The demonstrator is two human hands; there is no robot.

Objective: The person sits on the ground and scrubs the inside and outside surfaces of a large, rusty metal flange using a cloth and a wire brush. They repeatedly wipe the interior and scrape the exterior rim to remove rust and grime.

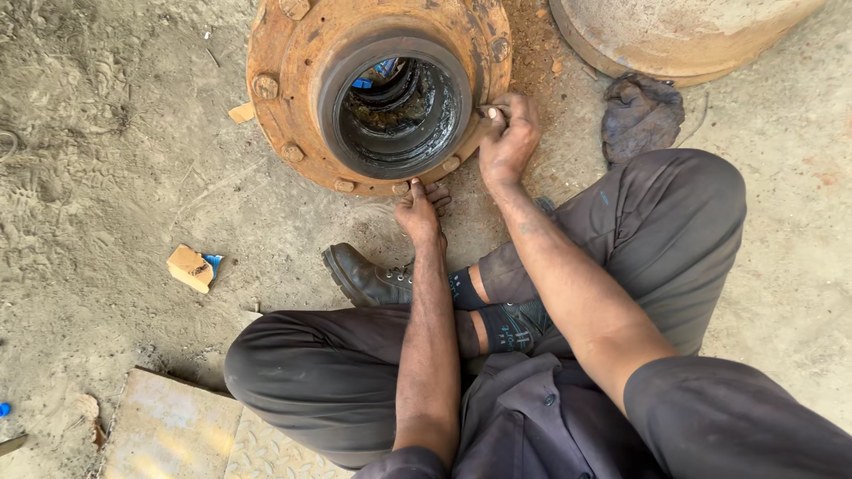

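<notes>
**Two hands at the rim of a rusty hub**

On the sandy concrete floor [106, 160], open ground spreads left, holding one small tan block with a blue scrap [191, 268]. One round rusty orange steel wheel hub with a dark greasy bore [293, 98] lies flat near the top edge. The left hand [421, 211] rests released, fingers spread, touching the hub's near rim. The right hand [508, 137] is clenched against the right rim, pinching something too small to tell. One crumpled dark grey rag [641, 113] lies just right, below one pale round drum [674, 35].
</notes>
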